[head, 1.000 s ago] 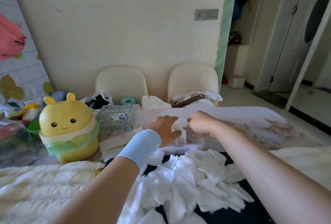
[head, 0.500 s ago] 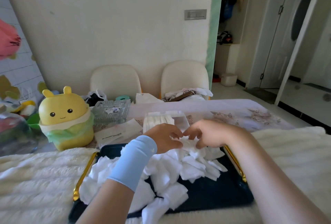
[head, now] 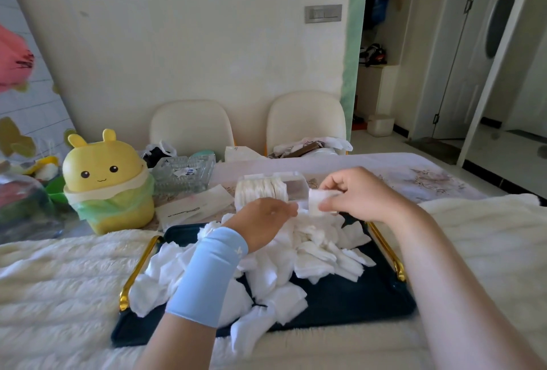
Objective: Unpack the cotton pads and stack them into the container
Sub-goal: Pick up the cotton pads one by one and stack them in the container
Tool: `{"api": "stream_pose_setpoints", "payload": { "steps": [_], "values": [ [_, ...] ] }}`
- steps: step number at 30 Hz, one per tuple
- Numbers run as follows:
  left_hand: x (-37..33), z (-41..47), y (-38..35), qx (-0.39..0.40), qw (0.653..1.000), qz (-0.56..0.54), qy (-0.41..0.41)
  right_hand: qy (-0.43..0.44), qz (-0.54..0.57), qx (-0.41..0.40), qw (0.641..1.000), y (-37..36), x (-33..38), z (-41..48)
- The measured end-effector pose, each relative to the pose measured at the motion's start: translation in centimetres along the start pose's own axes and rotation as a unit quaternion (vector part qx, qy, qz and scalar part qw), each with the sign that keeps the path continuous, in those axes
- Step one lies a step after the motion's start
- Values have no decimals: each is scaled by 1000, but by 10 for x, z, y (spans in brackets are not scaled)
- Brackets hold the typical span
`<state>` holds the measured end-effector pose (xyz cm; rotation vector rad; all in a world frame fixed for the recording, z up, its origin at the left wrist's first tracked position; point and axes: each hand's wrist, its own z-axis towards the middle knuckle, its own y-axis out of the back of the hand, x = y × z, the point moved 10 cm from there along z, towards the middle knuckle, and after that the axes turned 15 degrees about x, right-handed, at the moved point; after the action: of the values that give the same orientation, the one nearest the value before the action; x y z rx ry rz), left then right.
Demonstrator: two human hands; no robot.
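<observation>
A heap of loose white cotton pads lies on a dark tray with gold handles. Behind the tray stands a clear container, its left part filled with upright pads. My right hand pinches one cotton pad just in front of the container. My left hand, with a light blue wrist sleeve, hovers over the heap, and its fingertips reach the same pad's left edge.
A yellow bunny-eared bin with a green bag stands at the left. A glass dish and a white paper lie behind the tray. Two cream chairs stand beyond the table. White fluffy cloth surrounds the tray.
Both hands came back from the container to the heap, then rose; my right hand now holds a single pad lifted off the pile. The camera tilted down, so the tray shows more.
</observation>
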<state>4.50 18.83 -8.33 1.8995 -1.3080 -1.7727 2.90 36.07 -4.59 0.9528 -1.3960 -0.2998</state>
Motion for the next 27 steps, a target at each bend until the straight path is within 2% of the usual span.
{"api": "stream_pose_setpoints", "payload": {
  "steps": [4,7,9,12,14,17,19,23,27],
  "values": [
    [-24,-8,18,-75,987,-99,-104,50,127,-40,990,2,16,1],
    [-27,-12,21,-100,974,-157,-131,59,200,-24,978,-10,19,5],
    [-20,-15,23,-119,961,-219,-118,50,201,-8,978,-15,17,6],
    [-6,-15,23,-124,922,-354,-97,44,181,4,983,-14,9,6],
    [3,-14,25,-128,903,-400,-83,30,109,15,993,-13,3,9],
    [11,-14,27,-138,893,-422,-73,-13,-59,86,994,-28,-7,11],
    [11,-16,28,-141,893,-421,-70,-41,-102,116,987,-38,-14,11],
    [10,-17,29,-140,908,-390,-67,-39,-94,75,992,-30,-15,12],
    [13,-18,31,-146,919,-361,-57,-5,-32,35,999,-16,-8,7]
  ]
}}
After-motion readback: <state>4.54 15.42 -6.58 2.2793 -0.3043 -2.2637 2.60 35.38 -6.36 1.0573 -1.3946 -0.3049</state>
